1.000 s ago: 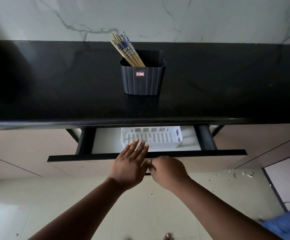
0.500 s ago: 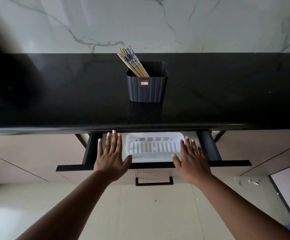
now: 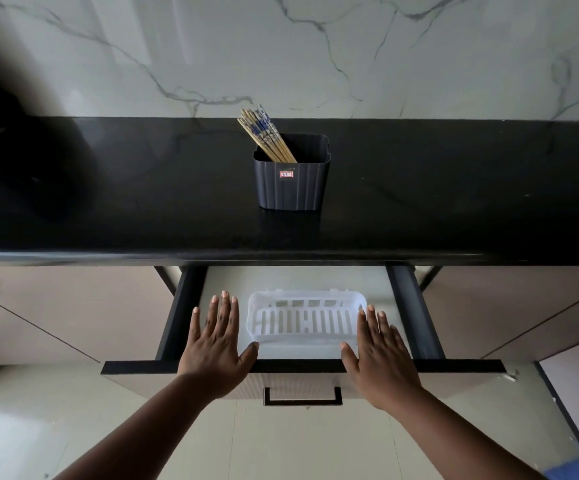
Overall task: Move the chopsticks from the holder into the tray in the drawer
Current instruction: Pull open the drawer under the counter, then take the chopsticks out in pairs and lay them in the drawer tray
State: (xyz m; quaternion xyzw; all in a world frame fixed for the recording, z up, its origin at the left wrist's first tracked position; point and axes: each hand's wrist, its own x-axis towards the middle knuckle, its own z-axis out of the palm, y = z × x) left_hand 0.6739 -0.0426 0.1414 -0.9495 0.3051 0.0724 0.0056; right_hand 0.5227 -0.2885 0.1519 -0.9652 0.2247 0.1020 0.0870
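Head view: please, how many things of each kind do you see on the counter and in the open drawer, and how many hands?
Chopstick bundle: 1 (single sticks too tight to count)
Dark holder on the counter: 1
White tray in the drawer: 1
Hands: 2, the left hand and the right hand, both flat beside the tray
Total: 5

A single head-worn wide-angle view looks forward and steeply down from above the person's outstretched arms, facing the marble wall [image 3: 350, 53], with the black desk [image 3: 108, 202] across the middle, the open drawer [image 3: 302, 366] close below, and the floor [image 3: 281, 445] nearest the lens.
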